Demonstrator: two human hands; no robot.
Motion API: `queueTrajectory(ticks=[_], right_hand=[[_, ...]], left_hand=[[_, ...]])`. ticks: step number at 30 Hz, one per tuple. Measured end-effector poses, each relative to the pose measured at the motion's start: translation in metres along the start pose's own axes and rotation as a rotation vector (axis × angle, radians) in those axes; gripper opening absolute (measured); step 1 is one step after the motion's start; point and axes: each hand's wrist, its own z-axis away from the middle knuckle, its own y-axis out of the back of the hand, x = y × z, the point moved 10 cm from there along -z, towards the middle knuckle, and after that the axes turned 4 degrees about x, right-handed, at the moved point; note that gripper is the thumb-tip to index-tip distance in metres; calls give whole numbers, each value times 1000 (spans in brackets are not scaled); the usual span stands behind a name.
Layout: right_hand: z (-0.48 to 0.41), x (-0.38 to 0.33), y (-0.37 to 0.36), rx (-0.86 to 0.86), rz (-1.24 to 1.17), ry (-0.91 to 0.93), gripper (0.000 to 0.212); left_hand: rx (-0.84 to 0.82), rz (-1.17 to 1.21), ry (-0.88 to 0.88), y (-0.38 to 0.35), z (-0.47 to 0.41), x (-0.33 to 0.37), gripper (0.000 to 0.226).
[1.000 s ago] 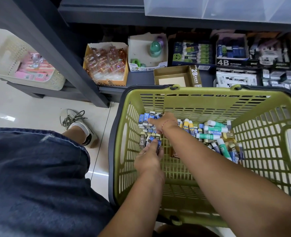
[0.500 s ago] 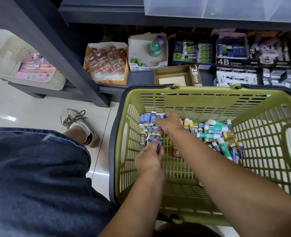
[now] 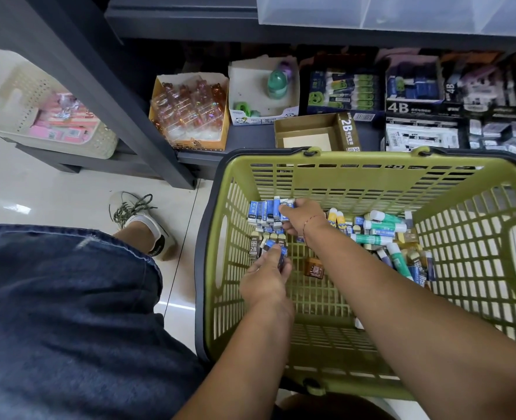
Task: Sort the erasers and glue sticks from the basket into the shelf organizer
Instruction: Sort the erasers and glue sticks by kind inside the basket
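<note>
**Both hands down in the green basket, each on erasers**

Upper left of frame: cream perforated tray [image 3: 11, 116] holding pink packets, on a low dark ledge. Lower left: denim shorts [image 3: 53, 313] and one laced shoe [image 3: 147, 225] on pale tile.

Upper centre: shelf organizer [image 3: 250, 140], a dark board carrying a row of cartons. From the left these are an orange box [image 3: 190, 116] of clear-wrapped pieces, a white box [image 3: 259, 95] with a green item inside, and an open 2B box [image 3: 308, 134], bare inside, just behind the basket's far rim.

Centre: green basket [image 3: 371, 160] on the floor.
- Left hand [image 3: 265, 280] is low in the basket, fingers curled round a small eraser clutch [image 3: 276, 253].
- Right hand [image 3: 302, 218] is just above it in frame, fingers bent onto a row of blue-sleeved erasers [image 3: 265, 210] near the basket's far left corner.
- Loose erasers lie between the two hands.

Right of the right wrist: glue sticks [image 3: 384, 227], white with green bands, heaped on the basket floor.

Upper right: 4B box [image 3: 411, 86] on the shelf.
</note>
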Motion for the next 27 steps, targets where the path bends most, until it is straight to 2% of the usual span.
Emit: queueTrajectory(ticks=[4, 7, 10, 14, 17, 21, 25, 27], right_hand=[[-1, -3, 2, 10, 16, 7, 62], [-2, 1, -6, -61, -127, -84, 67], [-1, 1, -10, -73, -166, -75, 65], [-3, 8, -12, -101, -211, -136, 79], [-4, 8, -11, -111, -217, -192, 67], [-10, 7, -1, 27, -100, -176, 16], [-12, 4, -6, 63, -123, -127, 31], [-12, 1, -4, 79, -112, -73, 32]], left_hand=[[13, -10, 5, 0, 1, -1, 13], [18, -11, 7, 1, 2, 0, 12], [23, -8, 6, 1, 2, 0, 10], [28, -11, 9, 0, 2, -1, 10], [31, -4, 14, 0, 2, -1, 10], [25, -3, 6, -1, 2, -1, 9], [26, -1, 4, -2, 1, -1, 9], [25, -5, 6, -2, 1, -1, 8]])
